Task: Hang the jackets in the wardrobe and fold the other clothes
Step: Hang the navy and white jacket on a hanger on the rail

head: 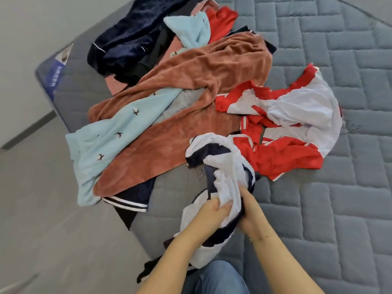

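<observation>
A pile of clothes lies on a grey quilted mattress (318, 198). Nearest me is a white and navy garment (224, 164). My left hand (214, 211) grips its white cloth from the left, and my right hand (248, 209) holds it from the right with the fingers tucked into the folds. To the right lies a red and white jacket (282, 124). A long rust-brown fleece piece (191, 85) runs across the middle of the pile. Over it lies a light blue fleece piece with small bird marks (110, 136). At the far end sits a dark navy velvet garment (131, 39).
A navy piece with white stripes (129, 202) pokes out under the brown fleece at the mattress edge. Pink cloth (114, 85) and black cloth sit under the pile's far side. Grey floor (42, 209) lies to the left of the mattress. My knee in blue jeans (218, 279) is below.
</observation>
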